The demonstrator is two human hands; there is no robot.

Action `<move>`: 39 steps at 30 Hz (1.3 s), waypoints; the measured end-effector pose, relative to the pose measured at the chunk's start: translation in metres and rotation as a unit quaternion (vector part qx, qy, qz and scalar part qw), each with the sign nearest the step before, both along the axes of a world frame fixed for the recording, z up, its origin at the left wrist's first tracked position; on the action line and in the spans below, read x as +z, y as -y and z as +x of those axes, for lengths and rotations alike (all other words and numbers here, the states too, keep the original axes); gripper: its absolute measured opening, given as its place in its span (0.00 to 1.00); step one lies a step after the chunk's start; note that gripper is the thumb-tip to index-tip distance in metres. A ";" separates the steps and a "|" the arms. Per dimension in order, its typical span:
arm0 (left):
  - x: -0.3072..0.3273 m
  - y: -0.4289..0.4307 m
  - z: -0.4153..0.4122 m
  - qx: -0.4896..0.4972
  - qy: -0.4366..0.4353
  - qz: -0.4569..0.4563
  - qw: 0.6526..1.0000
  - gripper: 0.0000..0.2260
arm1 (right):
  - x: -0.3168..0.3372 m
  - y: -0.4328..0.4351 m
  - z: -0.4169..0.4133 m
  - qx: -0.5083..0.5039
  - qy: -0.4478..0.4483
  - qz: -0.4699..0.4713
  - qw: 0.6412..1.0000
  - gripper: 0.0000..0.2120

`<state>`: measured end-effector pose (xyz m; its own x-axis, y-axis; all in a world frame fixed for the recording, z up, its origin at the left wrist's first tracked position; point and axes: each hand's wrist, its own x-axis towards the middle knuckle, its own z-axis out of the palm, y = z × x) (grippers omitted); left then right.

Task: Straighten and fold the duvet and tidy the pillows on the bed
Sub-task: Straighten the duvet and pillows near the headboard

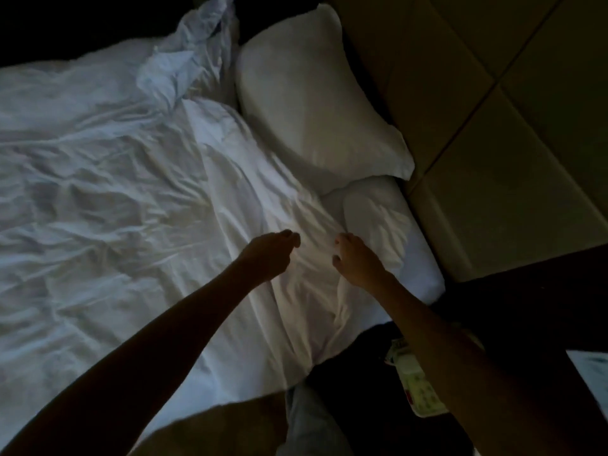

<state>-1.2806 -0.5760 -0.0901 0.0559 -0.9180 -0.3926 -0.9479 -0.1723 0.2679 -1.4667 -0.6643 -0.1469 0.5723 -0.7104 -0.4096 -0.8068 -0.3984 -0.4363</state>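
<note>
Reaching over the duvet (131, 192), left hand (273, 255) hangs loosely curled, empty; right hand (355, 260) touches it, grip unclear.

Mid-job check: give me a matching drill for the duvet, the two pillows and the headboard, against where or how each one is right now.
Things:
1. duvet
2. far pillow
3. near pillow
4. headboard

States:
A. tan padded panels
B. at the bed's near corner, next to the right hand
C. wrinkled, spread over the bed
D. plump, alongside the headboard, farther off

Pairs: 1-C, 2-D, 3-B, 4-A.
</note>
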 end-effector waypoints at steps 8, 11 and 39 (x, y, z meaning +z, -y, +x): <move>-0.073 0.163 0.034 -0.171 0.176 0.022 0.969 0.42 | -0.068 0.088 0.048 0.002 0.045 0.101 0.994 0.39; -0.105 0.188 0.045 -0.149 0.175 0.081 0.970 0.42 | -0.109 0.099 0.043 0.020 -0.049 0.075 0.996 0.47; -0.047 0.197 -0.128 -0.165 -0.090 -0.043 0.981 0.23 | 0.016 0.064 -0.169 -0.221 -0.055 0.207 0.951 0.30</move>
<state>-1.4082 -0.7732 -0.1373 -0.3131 -0.9046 -0.2893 -0.8841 0.1663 0.4366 -1.6353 -0.7279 -0.1313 0.1928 -0.6357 -0.7475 -0.9058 0.1776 -0.3847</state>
